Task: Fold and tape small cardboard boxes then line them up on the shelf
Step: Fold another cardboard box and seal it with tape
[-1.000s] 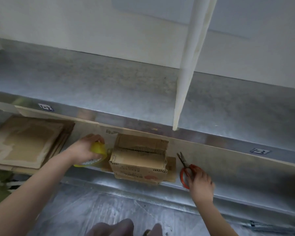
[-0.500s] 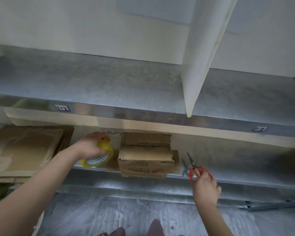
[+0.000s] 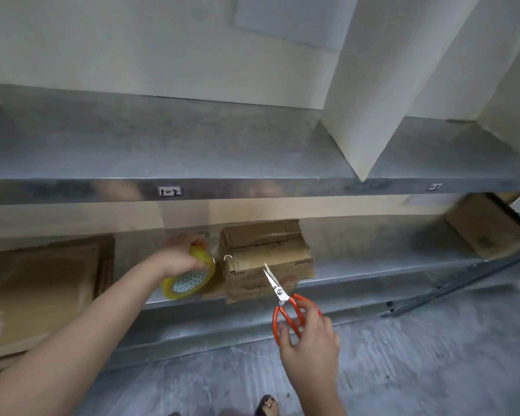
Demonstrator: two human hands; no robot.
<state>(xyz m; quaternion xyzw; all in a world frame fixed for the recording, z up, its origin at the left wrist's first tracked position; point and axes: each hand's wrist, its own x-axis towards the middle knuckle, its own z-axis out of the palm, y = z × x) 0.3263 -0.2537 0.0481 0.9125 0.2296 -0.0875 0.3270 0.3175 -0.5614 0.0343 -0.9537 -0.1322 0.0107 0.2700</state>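
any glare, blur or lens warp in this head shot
Head view: wide-angle lens bows the upper shelf edge, whose shiny front throws smeared reflections; the far-right box and floor are motion-blurred; scissors and tape roll look sharp.

Two boxes [image 3: 264,259] [image 3: 487,226]; one tape [image 3: 189,280]; one scissors [image 3: 282,298].

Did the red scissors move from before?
Yes. The scissors, held by the right hand, came left: they were beside the cardboard box, now their blades cross its front.

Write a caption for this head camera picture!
Left hand holds yellow tape roll, right hand holds red scissors near a cardboard box.
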